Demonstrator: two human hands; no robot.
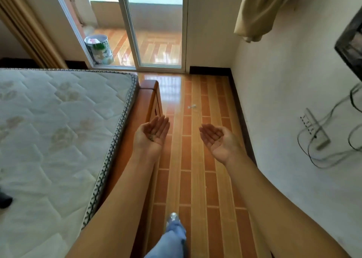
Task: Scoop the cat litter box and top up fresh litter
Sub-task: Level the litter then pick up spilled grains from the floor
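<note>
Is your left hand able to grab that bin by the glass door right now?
Probably not yet. The left hand is held palm up beside the bed, and the bin stands far off by the door. The floor between looks free for walking closer.

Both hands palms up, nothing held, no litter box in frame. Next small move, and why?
Probably a step forward along the floor between bed and wall, toward the balcony door. The left hand and right hand are open, holding only a few specks. No box, scoop or litter bag shows here. The only container in view is the bin beyond the door.
</note>
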